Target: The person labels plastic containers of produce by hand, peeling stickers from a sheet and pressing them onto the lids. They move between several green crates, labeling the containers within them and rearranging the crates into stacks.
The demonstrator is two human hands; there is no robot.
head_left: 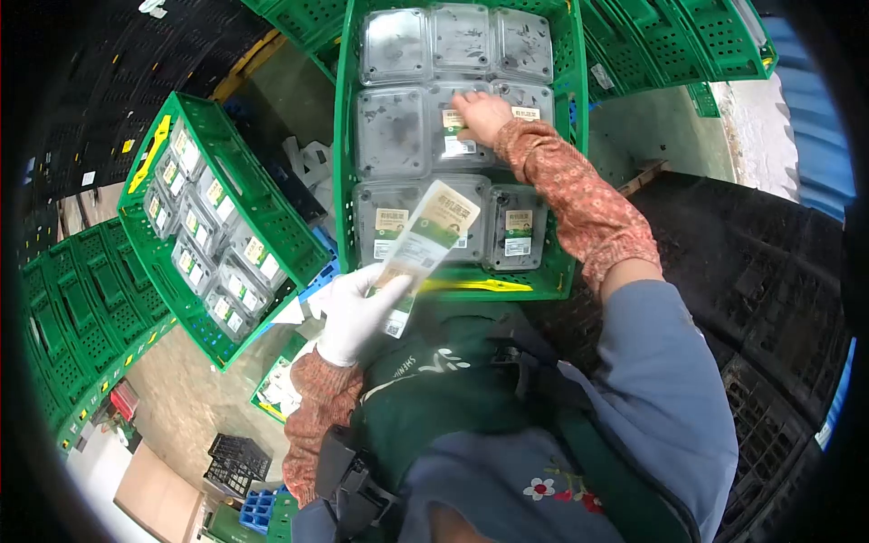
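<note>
My left hand, in a white glove, grips a strip of printed labels that slants over the front of a green crate. My right hand is bare, its fingers laid on a label on the lid of the clear plastic box in the middle of the crate. Labels also show on the box at the front right and on its neighbours in that row. On the back-row boxes and the middle-left box, no labels are visible. Dark contents show faintly through the lids.
Left of me, a tilted green crate holds several labelled boxes. More green crates are stacked at the far left. Black crates stand along the right. A small black basket sits on the floor at lower left.
</note>
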